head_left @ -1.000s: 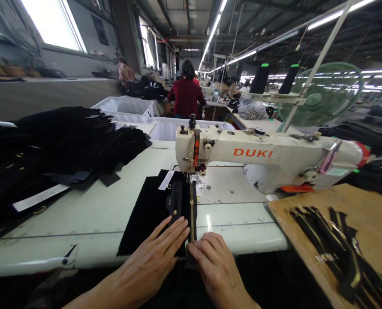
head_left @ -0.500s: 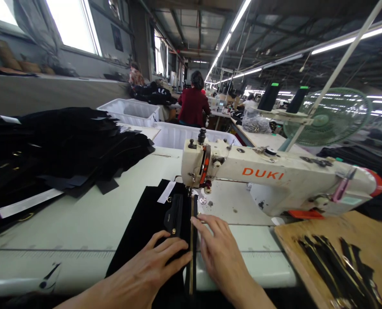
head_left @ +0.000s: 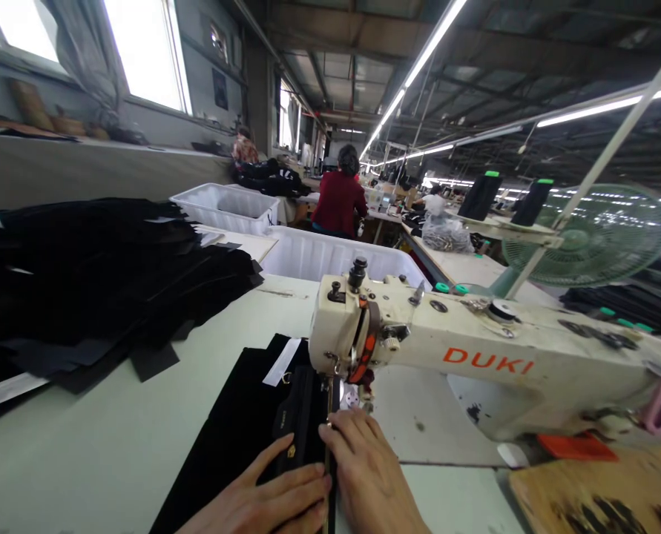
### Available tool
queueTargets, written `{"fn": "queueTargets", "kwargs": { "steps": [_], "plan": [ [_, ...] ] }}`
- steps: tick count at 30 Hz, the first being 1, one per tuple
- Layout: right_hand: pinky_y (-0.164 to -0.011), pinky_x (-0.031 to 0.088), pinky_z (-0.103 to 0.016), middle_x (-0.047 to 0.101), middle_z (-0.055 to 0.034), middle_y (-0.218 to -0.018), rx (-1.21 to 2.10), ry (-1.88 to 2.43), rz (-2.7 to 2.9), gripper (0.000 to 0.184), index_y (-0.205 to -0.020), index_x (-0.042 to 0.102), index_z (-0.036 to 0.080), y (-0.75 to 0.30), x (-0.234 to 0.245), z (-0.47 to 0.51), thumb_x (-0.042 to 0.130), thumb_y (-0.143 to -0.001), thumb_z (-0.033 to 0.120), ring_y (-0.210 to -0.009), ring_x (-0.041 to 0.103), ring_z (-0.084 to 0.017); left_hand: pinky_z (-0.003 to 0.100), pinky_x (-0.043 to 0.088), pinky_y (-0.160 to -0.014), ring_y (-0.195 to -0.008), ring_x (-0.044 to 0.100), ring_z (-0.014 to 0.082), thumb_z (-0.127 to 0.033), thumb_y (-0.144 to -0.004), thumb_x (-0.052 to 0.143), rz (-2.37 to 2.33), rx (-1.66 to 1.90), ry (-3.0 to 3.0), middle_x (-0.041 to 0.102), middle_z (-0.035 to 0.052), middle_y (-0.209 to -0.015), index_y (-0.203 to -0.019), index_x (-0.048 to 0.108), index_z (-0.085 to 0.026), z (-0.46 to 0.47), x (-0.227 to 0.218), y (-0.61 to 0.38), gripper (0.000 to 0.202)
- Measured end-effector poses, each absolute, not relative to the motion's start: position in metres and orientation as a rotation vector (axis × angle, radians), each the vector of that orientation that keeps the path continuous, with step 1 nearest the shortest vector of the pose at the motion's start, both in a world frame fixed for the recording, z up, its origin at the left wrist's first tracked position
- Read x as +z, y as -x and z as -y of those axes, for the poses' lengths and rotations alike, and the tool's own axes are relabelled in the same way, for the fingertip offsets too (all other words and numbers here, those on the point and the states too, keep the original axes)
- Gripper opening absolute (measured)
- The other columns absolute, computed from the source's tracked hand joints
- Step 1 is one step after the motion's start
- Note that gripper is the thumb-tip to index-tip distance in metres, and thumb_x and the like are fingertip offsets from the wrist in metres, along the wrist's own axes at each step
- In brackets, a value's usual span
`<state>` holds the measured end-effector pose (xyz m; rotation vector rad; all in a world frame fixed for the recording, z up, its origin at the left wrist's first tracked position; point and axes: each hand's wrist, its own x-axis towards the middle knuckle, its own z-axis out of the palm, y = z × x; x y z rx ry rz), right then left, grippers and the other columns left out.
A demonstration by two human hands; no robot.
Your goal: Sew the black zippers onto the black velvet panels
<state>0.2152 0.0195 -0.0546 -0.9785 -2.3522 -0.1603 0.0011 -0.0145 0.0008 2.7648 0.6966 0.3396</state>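
Note:
A black fabric panel lies on the sewing machine bed, with a white strip and a dark zipped patch on it. Along its right side runs a gold-toothed zipper, leading up under the needle area of the sewing machine. My left hand rests flat on panel and patch, fingers spread, fingertips by the zipper. Close beside it, my right hand has its fingers drawn together on the zipper, just in front of the presser foot. The zipper's lower part is partly hidden by my hands.
A heap of black fabric pieces covers the table's left. White bins stand behind the machine. A wooden board with dark zipper pieces is at right. Thread cones and a green fan stand behind. A person in red sits farther back.
The view has tilted and come nearer the machine. The panel and zipper sit a little farther under the machine head, and my right hand is closer to the presser foot.

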Motion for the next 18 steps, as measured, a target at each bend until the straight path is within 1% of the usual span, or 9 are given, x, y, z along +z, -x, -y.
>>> {"fn": "queueTargets", "kwargs": {
  "steps": [3,5,7,8,9,11,13,15,18],
  "plan": [
    [-0.098,0.051,-0.042,0.069,-0.0073,-0.116,-0.058,1.042,2.394,0.051,-0.117,0.065,0.020,-0.216,-0.052,-0.029,0.055,-0.073,-0.004,-0.107,0.064,-0.026,0.039,0.021,-0.120,-0.133,0.049,0.0221,-0.014,-0.095,0.061,-0.739,0.351,-2.743,0.052,0.0031,-0.145,-0.147,0.044,-0.027,0.008,0.002,-0.001,0.055],
    [-0.101,0.049,-0.042,0.067,-0.0055,-0.121,0.070,1.077,2.417,0.058,-0.120,0.064,0.023,-0.219,-0.048,-0.034,0.051,-0.071,-0.006,-0.113,0.062,-0.025,0.040,0.022,-0.120,-0.133,0.050,0.0223,-0.009,-0.092,0.061,-0.769,0.350,-2.739,0.052,0.0030,-0.145,-0.147,0.045,-0.027,0.006,0.003,-0.001,0.060],
    [-0.101,0.049,-0.040,0.066,-0.0049,-0.123,0.198,1.116,2.400,0.060,-0.124,0.061,0.025,-0.224,-0.042,-0.039,0.048,-0.074,-0.005,-0.114,0.061,-0.023,0.044,0.022,-0.120,-0.133,0.050,0.0236,-0.007,-0.091,0.060,-0.841,0.380,-2.732,0.053,0.0021,-0.144,-0.146,0.046,-0.028,0.007,0.005,-0.001,0.061],
    [-0.098,0.051,-0.038,0.067,-0.0058,-0.120,0.217,1.152,2.377,0.056,-0.125,0.060,0.024,-0.227,-0.039,-0.042,0.048,-0.077,-0.002,-0.111,0.062,-0.022,0.046,0.023,-0.120,-0.132,0.050,0.0249,-0.008,-0.091,0.061,-0.876,0.415,-2.721,0.053,0.0017,-0.144,-0.145,0.047,-0.030,0.007,0.007,-0.001,0.061],
    [-0.093,0.053,-0.037,0.067,-0.0070,-0.116,0.201,1.197,2.352,0.048,-0.123,0.060,0.023,-0.230,-0.036,-0.045,0.050,-0.081,0.001,-0.107,0.064,-0.022,0.048,0.024,-0.119,-0.132,0.050,0.0263,-0.011,-0.091,0.062,-0.901,0.451,-2.706,0.053,0.0012,-0.144,-0.145,0.047,-0.032,0.008,0.009,-0.001,0.060],
    [-0.083,0.055,-0.036,0.068,-0.0078,-0.105,0.107,1.278,2.319,0.031,-0.111,0.062,0.021,-0.233,-0.034,-0.053,0.057,-0.083,0.010,-0.096,0.065,-0.023,0.050,0.025,-0.118,-0.132,0.050,0.0282,-0.017,-0.091,0.065,-0.902,0.495,-2.684,0.052,0.0008,-0.145,-0.146,0.045,-0.034,0.011,0.014,-0.001,0.061],
    [-0.079,0.055,-0.035,0.066,-0.0066,-0.100,0.002,1.279,2.330,0.019,-0.098,0.063,0.022,-0.233,-0.036,-0.060,0.061,-0.082,0.012,-0.091,0.064,-0.024,0.051,0.024,-0.118,-0.132,0.050,0.0284,-0.020,-0.091,0.066,-0.895,0.499,-2.682,0.051,0.0011,-0.145,-0.147,0.044,-0.034,0.013,0.018,0.000,0.062],
    [-0.079,0.054,-0.034,0.066,-0.0058,-0.099,-0.086,1.210,2.357,0.021,-0.096,0.062,0.023,-0.229,-0.044,-0.064,0.056,-0.084,0.007,-0.090,0.064,-0.023,0.048,0.023,-0.119,-0.133,0.049,0.0266,-0.015,-0.092,0.064,-0.896,0.502,-2.701,0.052,0.0015,-0.145,-0.147,0.044,-0.032,0.011,0.018,0.000,0.061],
    [-0.079,0.053,-0.039,0.068,-0.0080,-0.098,-0.280,1.090,2.363,0.033,-0.102,0.060,0.021,-0.222,-0.061,-0.067,0.047,-0.081,0.001,-0.088,0.064,-0.026,0.043,0.020,-0.121,-0.134,0.048,0.0209,-0.010,-0.098,0.055,-0.789,0.460,-2.755,0.055,-0.0001,-0.142,-0.145,0.046,-0.032,0.002,0.008,0.002,0.053]
  ]
}}
